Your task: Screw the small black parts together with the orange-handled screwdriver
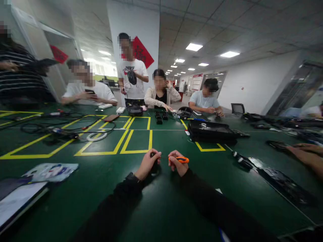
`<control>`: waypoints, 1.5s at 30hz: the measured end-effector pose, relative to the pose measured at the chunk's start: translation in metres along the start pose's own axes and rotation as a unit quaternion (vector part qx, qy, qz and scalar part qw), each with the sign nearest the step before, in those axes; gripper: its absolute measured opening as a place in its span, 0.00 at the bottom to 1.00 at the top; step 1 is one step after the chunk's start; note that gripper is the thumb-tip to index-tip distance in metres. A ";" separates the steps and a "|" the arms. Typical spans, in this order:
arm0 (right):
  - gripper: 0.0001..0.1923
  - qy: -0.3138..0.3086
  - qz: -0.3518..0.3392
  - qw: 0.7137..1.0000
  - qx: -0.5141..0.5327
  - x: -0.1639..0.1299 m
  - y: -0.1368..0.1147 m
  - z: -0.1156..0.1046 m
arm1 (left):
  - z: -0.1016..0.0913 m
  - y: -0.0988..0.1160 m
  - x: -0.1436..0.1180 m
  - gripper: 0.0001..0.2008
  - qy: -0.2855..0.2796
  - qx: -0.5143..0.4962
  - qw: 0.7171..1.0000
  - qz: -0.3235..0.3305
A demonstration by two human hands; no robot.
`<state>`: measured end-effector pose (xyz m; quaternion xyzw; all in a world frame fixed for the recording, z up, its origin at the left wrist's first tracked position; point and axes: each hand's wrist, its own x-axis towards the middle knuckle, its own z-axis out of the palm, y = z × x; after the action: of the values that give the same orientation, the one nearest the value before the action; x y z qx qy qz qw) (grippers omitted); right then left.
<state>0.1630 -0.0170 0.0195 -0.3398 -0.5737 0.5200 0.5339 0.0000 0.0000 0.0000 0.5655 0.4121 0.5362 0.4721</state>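
Over the dark green table point(161, 205), my right hand point(176, 164) is closed around a screwdriver with an orange and black handle point(183, 160). Its handle sticks out to the right, while the thin tip end points left and is too small to see clearly. My left hand point(147, 164) is closed on a small black object point(154, 162), mostly covered by the fingers, so its kind is unclear. The two hands are close together, with a narrow gap between them.
Yellow tape outlines point(136, 152) mark the table ahead. Cables point(63, 132) and a white coil point(97, 137) lie left, near a notebook point(20, 203). A black case point(212, 131) and electronic parts point(282, 183) are right. Several people sit or stand around; a co-worker's hand point(306, 154) is far right.
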 end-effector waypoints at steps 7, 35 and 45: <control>0.03 -0.020 -0.007 1.000 -0.014 0.003 0.010 -0.008 | 0.002 0.005 0.002 0.13 -0.006 -0.009 1.000 0.011; 0.09 -0.038 -0.032 0.999 0.015 -0.002 0.002 -0.004 | 0.003 0.006 -0.003 0.16 -0.013 -0.012 1.000 0.003; 0.09 -0.026 -0.021 0.999 -0.028 -0.007 -0.005 -0.001 | 0.006 0.007 -0.004 0.17 -0.019 -0.042 0.999 -0.019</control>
<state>0.1666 -0.0248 0.0220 -0.3284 -0.6090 0.5011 0.5198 0.0049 -0.0064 0.0064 0.5474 0.3906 0.5332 0.5133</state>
